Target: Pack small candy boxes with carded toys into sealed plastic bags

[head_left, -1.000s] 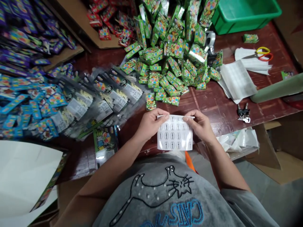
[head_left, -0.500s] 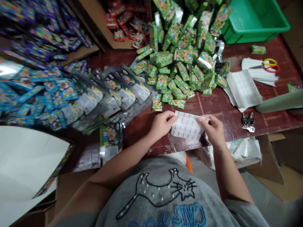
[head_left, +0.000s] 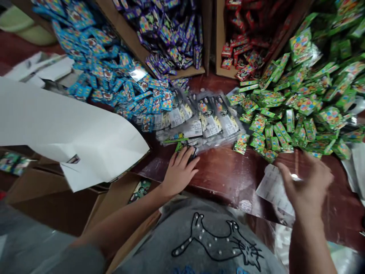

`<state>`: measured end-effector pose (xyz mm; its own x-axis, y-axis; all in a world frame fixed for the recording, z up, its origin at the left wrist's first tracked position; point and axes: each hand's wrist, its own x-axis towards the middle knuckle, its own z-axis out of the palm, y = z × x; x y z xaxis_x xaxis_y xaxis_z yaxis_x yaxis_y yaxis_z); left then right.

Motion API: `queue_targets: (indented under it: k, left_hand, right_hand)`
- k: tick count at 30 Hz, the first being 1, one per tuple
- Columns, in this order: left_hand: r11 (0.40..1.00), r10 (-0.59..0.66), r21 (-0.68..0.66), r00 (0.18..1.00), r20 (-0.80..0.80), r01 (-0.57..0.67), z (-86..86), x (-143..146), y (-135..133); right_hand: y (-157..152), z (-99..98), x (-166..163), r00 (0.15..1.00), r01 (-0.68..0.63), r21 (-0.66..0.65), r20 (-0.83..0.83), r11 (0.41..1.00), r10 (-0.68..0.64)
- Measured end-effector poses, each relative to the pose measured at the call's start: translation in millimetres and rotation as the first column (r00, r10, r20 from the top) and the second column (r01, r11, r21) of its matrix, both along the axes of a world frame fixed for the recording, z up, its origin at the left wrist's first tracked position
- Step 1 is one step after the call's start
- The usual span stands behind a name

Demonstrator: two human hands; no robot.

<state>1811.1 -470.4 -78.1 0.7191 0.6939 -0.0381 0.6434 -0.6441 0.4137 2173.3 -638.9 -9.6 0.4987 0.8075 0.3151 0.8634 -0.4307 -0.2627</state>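
My left hand point(head_left: 179, 172) lies flat with fingers stretched out on a dark printed bag point(head_left: 186, 149) at the near edge of a fanned stack of clear bags point(head_left: 203, 121). My right hand point(head_left: 306, 182) hovers blurred over the red-brown table point(head_left: 228, 175), fingers loosely curled, with a small round sticker on a fingertip. The white sticker sheet point(head_left: 272, 188) lies on the table just left of that hand.
A heap of small green packets point(head_left: 299, 102) fills the right. Blue packets point(head_left: 114, 76) spread at the upper left; purple point(head_left: 171, 34) and red point(head_left: 242, 42) ones sit in cardboard boxes behind. A large white sheet point(head_left: 62, 129) overhangs boxes at the left.
The view has swung left. Both hands let go of the sticker sheet, which now lies on the table. My left hand has reached out to the stack of bags.
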Motion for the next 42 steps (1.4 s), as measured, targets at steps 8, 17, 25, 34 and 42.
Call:
queue_targets:
  k: [8,17,25,34,42]
  left_hand:
    - [0.995,0.089,-0.048,0.994,0.059,-0.086,-43.8,-77,32]
    - [0.973,0.206,-0.184,0.888,0.412,-0.140,-1.5,-73,55]
    - [0.290,0.158,-0.836,0.838,0.522,0.466,42.2,27,115]
    - [0.337,0.826,-0.922,0.410,0.387,0.192,30.0,15,78]
    - [0.637,0.655,-0.771,0.543,0.526,-0.023,24.7,38,28]
  right_hand:
    - [193,-77.1,-138,0.626,-0.760,-0.272,-0.061,0.591,0.777]
    - [173,-14.8,-71,0.362,-0.880,-0.226,0.250,0.418,0.898]
    - [145,77.7,-79,0.069,-0.992,-0.073,0.406,0.108,0.911]
    - [112,45.8,-60,0.582,-0.720,0.030,0.570,0.694,0.580]
    - [118,34.1,-165,0.414,-0.908,-0.064,0.001,0.414,0.910]
